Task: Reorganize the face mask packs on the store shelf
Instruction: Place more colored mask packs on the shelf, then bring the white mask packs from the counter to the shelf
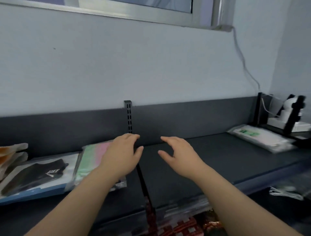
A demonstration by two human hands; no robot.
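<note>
From the head camera, both bare forearms reach out over the dark shelf (218,161). The left hand (123,155) hovers over the right edge of the green-and-pink mask pack (90,161). Its fingers are loose and gently curved, its thumb points right, and nothing is held. I cannot tell whether the palm touches the pack. The right hand (180,157) sits just beside it over bare shelf, with the fingers relaxed and spread and the thumb held apart from them. It grips nothing either.

The green-and-pink pack lies flat, left of the black divider strip (141,178) that runs toward the camera. Its left edge overlaps the black mask pack (38,173), which has white lettering and rests on a blue card. Further left there is something beige and orange (12,151), too blurred to name.

Well apart, at the far right of the shelf, a white pack with a green label (259,137) lies flat by a black rack (294,116). A white device (170,0) is not what sits there; the pale object behind the rack (285,111) is too blurred to identify.

A slotted upright (128,116) rises from the grey back panel (193,118), right behind the left hand's fingertips. A pale cable (242,59) drops down the wall from the window frame (134,12). Below the shelf edge, red packets (181,226) show on a lower level, and loose white masks (286,192) lie at lower right.
</note>
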